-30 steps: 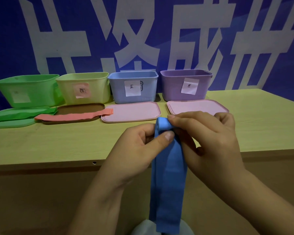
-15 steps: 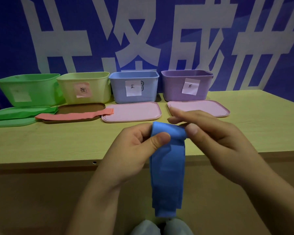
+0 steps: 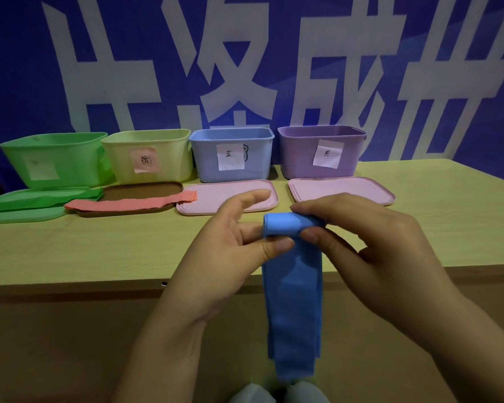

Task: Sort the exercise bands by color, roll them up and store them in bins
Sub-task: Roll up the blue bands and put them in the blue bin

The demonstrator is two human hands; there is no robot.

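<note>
Head view: a person stands at a wooden table (image 3: pixel 70 251), rolling a blue band (image 3: pixel 291 301) in front of its near edge.
Change: half a second ago the top of the band was only a loose fold; it is now a short tight roll lying sideways, and the hanging tail looks a little shorter.
Left hand (image 3: pixel 230 251): thumb pressed against the band just under the roll, index finger lifted straight above it; partly open, steadying rather than clasping.
Right hand (image 3: pixel 361 242): fingers curled over the roll's right end, thumb underneath, pinching it.
Band position: held in the air between both hands, tail dangling below table height.
Blue bin (image 3: pixel 232 155): open at the back of the table, its pink lid (image 3: pixel 204 196) lying in front, well beyond the hands.
Other bands: green band (image 3: pixel 38 199) and pink band (image 3: pixel 128 203) lie flat and unrolled at the left.
Meaning: rolling has properly begun; most of the band's length seems yet to be wound before binning.
</note>
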